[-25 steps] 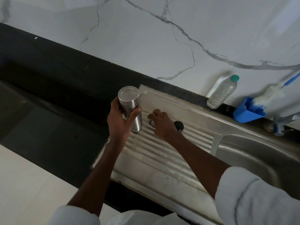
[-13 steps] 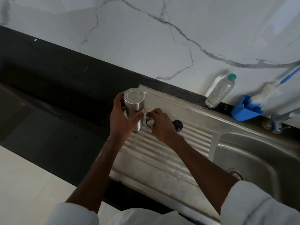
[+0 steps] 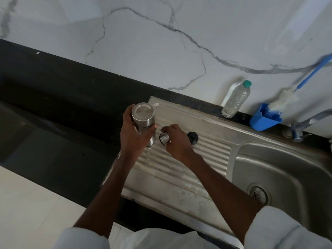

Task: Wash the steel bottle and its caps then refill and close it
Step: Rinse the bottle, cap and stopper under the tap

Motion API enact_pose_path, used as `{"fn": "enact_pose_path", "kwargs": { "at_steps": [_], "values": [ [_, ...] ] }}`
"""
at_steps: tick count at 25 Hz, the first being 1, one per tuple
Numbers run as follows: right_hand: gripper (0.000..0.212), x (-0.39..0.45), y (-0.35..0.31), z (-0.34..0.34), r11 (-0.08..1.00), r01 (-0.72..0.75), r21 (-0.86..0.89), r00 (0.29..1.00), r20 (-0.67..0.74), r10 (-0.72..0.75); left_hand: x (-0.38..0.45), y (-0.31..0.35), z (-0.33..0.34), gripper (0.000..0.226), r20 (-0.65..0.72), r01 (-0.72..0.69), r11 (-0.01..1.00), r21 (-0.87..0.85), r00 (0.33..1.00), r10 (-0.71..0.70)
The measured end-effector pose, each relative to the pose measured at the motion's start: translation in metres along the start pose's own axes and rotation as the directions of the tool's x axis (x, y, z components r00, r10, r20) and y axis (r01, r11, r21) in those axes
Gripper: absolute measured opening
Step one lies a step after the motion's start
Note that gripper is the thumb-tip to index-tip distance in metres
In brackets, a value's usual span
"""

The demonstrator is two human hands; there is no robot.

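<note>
The steel bottle (image 3: 144, 121) stands upside down, base up, over the ribbed drainboard (image 3: 179, 169) of the steel sink. My left hand (image 3: 133, 135) grips its body from the left. Just right of it my right hand (image 3: 177, 141) pinches a shiny steel cap (image 3: 163, 138), tilted with its dark rim showing, close to the bottle's lower end. A black cap (image 3: 192, 137) lies on the drainboard behind my right hand. The bottle's mouth is hidden.
Sink basin (image 3: 287, 169) with drain at right. At the back wall stand a clear plastic bottle (image 3: 236, 99) with a green lid, a blue holder (image 3: 264, 117) with a white bottle brush (image 3: 285, 99), and a tap (image 3: 301, 126). Black counter (image 3: 62, 105) at left.
My right hand lifted the steel cap off the drainboard and tilted it beside the bottle. The bottle shifted slightly right in my left hand's grip.
</note>
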State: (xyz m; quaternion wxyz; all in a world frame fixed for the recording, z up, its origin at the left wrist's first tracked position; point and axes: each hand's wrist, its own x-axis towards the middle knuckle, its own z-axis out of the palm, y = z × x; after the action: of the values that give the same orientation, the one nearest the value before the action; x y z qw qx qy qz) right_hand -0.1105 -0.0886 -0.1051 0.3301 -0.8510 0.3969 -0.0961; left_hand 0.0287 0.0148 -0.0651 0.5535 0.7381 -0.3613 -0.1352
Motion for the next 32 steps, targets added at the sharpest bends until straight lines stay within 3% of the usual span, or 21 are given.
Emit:
{"fn": "enact_pose_path", "kwargs": {
  "at_steps": [3,7,9,11,13,15,18,21,24,26,28,30,32],
  "values": [
    [0.060,-0.009,-0.002,-0.003,0.999,0.002,0.053,0.999,-0.045,0.001,-0.004,0.001,-0.003,0.102,0.000,-0.011,1.000,-0.016,1.000,0.011],
    [0.054,-0.032,-0.003,-0.011,0.943,-0.092,0.320,0.989,-0.084,0.125,-0.015,0.005,-0.011,0.105,-0.097,-0.008,1.000,-0.006,0.995,0.008],
    [0.048,-0.049,-0.001,-0.015,0.852,-0.130,0.507,0.980,-0.065,0.188,-0.022,0.015,-0.012,0.094,-0.194,-0.075,0.997,0.029,0.978,0.079],
    [0.037,-0.066,0.004,-0.024,0.701,-0.189,0.687,0.963,-0.010,0.270,-0.035,0.028,-0.011,0.069,-0.316,-0.221,0.972,0.073,0.920,0.233],
    [0.029,-0.083,0.013,-0.040,0.555,-0.263,0.789,0.937,0.073,0.341,-0.056,0.040,-0.004,0.047,-0.344,-0.334,0.939,0.079,0.875,0.341],
    [0.038,-0.097,0.032,-0.056,0.415,-0.315,0.854,0.901,0.133,0.412,-0.084,0.048,0.020,0.033,-0.249,-0.328,0.945,0.014,0.914,0.321],
    [0.066,-0.121,0.072,-0.074,0.136,-0.393,0.909,0.783,0.254,0.568,-0.121,0.052,0.077,0.020,0.054,-0.189,0.981,-0.050,0.980,0.191],
    [0.074,-0.152,0.117,-0.089,-0.085,-0.350,0.933,0.696,0.320,0.643,-0.136,0.057,0.137,0.015,0.358,-0.027,0.999,-0.046,0.933,0.042],
    [0.074,-0.184,0.173,-0.113,-0.211,-0.197,0.957,0.661,0.288,0.693,-0.140,0.074,0.202,0.025,0.548,0.124,0.992,-0.035,0.832,-0.084],
    [0.072,-0.198,0.210,-0.130,-0.241,-0.089,0.966,0.644,0.241,0.726,-0.134,0.086,0.248,0.030,0.622,0.135,0.991,-0.010,0.777,-0.100],
    [0.060,-0.207,0.238,-0.143,-0.183,-0.038,0.982,0.634,0.165,0.756,-0.125,0.095,0.291,0.031,0.653,0.124,0.992,0.004,0.751,-0.097],
    [0.041,-0.213,0.263,-0.160,-0.036,-0.060,0.998,0.629,0.066,0.774,-0.119,0.108,0.336,0.024,0.669,0.093,0.995,0.042,0.737,-0.097],
    [0.038,-0.213,0.285,-0.176,0.151,-0.148,0.977,0.644,-0.021,0.765,-0.115,0.120,0.380,0.014,0.687,0.061,0.996,0.069,0.721,-0.092]
  ]
}}
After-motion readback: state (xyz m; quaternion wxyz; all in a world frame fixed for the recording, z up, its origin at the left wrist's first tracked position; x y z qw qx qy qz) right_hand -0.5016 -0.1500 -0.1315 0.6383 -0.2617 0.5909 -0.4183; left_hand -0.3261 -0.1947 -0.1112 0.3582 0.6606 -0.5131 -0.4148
